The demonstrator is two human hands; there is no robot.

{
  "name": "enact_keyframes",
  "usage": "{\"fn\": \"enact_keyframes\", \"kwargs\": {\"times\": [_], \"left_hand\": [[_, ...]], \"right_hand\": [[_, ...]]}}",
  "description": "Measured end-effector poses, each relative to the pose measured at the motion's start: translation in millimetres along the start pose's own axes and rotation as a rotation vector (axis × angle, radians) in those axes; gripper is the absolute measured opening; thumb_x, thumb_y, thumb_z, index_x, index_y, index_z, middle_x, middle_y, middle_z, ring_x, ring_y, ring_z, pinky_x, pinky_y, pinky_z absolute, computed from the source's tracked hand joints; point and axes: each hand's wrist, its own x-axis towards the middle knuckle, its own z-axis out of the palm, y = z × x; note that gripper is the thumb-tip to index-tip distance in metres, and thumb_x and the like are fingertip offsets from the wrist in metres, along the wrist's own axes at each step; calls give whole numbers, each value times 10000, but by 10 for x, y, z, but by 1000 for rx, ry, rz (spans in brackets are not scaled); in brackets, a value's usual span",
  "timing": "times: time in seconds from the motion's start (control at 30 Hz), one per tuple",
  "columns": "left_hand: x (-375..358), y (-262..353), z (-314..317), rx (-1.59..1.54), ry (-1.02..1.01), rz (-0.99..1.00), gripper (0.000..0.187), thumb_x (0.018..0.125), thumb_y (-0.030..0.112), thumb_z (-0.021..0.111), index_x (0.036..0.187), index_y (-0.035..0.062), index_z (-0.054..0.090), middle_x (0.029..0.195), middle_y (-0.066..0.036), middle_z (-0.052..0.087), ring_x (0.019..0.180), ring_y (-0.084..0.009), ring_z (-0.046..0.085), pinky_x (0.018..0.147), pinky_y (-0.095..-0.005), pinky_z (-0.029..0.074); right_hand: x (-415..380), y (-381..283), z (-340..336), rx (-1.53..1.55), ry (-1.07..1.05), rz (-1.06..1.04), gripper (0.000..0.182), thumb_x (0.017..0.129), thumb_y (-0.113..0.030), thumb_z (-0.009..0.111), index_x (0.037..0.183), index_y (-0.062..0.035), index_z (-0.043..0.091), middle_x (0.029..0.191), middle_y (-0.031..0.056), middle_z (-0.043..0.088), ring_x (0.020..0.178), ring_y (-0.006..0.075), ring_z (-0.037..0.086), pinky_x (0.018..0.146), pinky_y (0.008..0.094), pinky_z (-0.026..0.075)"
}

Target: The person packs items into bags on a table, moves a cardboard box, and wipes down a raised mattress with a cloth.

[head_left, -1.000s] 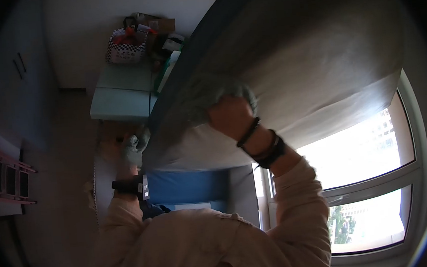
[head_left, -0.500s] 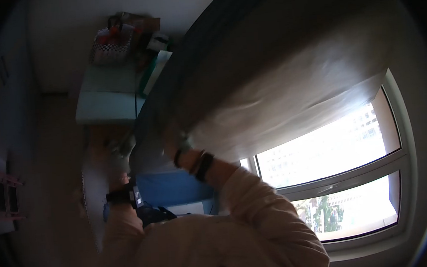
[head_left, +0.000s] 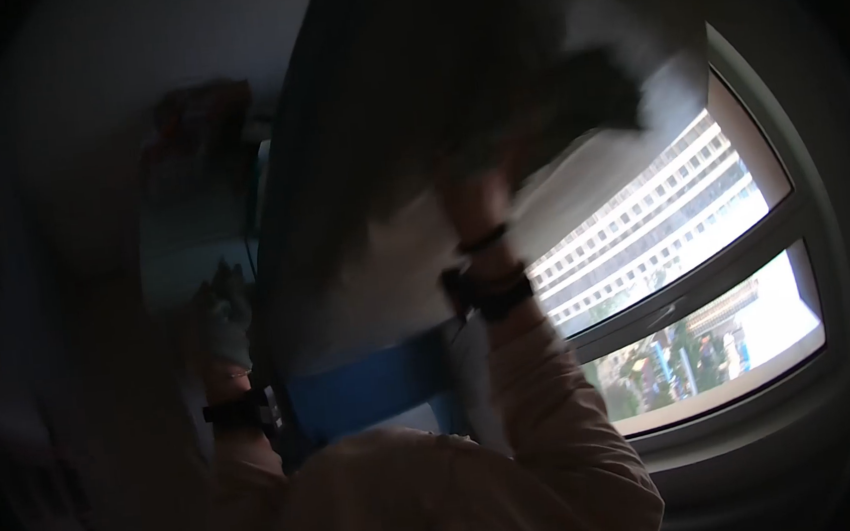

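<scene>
A large mattress-like slab [head_left: 370, 200] stands tilted in front of me, its broad face in deep shadow and its left edge dark blue. My left hand [head_left: 224, 316], in a pale glove, is beside that left edge with its fingers stretched upward. Across the broad face reaches my right hand [head_left: 543, 121], also gloved and strongly blurred by motion, so its fingers are smeared. Dark bands circle both wrists. Below the slab, between my forearms, a blue panel [head_left: 370, 385] shows.
To the right is a window [head_left: 651, 218] with a tall building outside, its frame close to my right forearm. A pale ledge [head_left: 180, 260] runs at the far left, with a dim reddish basket or bag [head_left: 194, 124] on it. The left side is very dark.
My right hand has swung up and to the right over the slab's face. My left hand now points upward beside the edge. The slab looks steeper, and the view has shifted and darkened.
</scene>
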Motion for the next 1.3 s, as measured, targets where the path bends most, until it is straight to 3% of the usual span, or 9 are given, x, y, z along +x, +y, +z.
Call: {"fn": "enact_keyframes", "kwargs": {"times": [0.13,0.2,0.37,0.5,0.77,0.9,1.07,1.1,1.3], "left_hand": [[126,157,280,-917,-665,-684,385,910,239,340,1225,25,395,1228,-135,427,1080,-199,448,834,-278,412],[275,39,626,449,-392,507,365,892,283,375,1105,14,499,1057,-108,544,911,-187,536,741,-286,453],[347,-433,1185,510,-285,410,574,874,428,376,1251,-2,328,1226,-122,415,1073,-247,433,883,-348,378],[137,-598,1562,1080,-375,1259,676,767,115,630,1290,-37,230,1310,-152,296,1157,-218,349,939,-330,321],[200,-630,1645,894,-446,1270,564,793,124,601,1243,-46,307,1248,-154,379,1089,-227,419,920,-335,345],[125,-643,1663,874,-400,1268,530,816,163,577,1213,-59,304,1197,-161,401,1046,-227,440,868,-339,382],[166,-625,1584,864,-334,1182,511,843,212,538,1201,-71,308,1185,-165,412,1021,-220,457,852,-319,389],[175,-623,1573,838,-403,1154,537,847,220,533,1222,-77,289,1205,-171,406,1029,-214,459,848,-319,395],[21,-688,1632,870,-144,1026,624,839,252,549,1279,-66,240,1300,-170,329,1137,-225,389,941,-318,326]], "right_hand": [[-1728,-555,77,-86,-740,65,612,721,-356,558,1212,-25,406,1296,200,306,1227,375,215,1012,549,106],[-1454,-483,236,186,-869,367,524,741,-337,544,1170,-50,452,1268,172,354,1196,326,282,1013,500,153],[-392,773,54,-188,-185,294,520,735,-362,541,1153,-60,472,1255,151,380,1188,320,301,1008,490,175],[-150,1684,-69,41,231,1035,518,730,-383,539,1139,-68,488,1244,134,401,1182,316,316,1004,481,192],[-500,307,230,-70,-212,-137,518,720,-423,534,1111,-85,520,1223,101,443,1170,307,345,995,465,228],[-313,1793,-203,-431,-387,325,323,781,-150,451,1078,-52,534,1129,135,510,1056,291,453,840,392,377],[-432,3097,159,149,189,1757,728,859,-532,296,1116,136,430,1148,267,458,1112,352,414,929,363,318],[38,2566,-163,562,579,1223,580,877,-481,352,1083,50,460,1073,121,500,957,224,451,869,323,342],[1479,1834,-857,10,-89,-442,649,609,-156,640,1221,-127,424,1293,128,352,1205,281,313,956,518,259]]}}
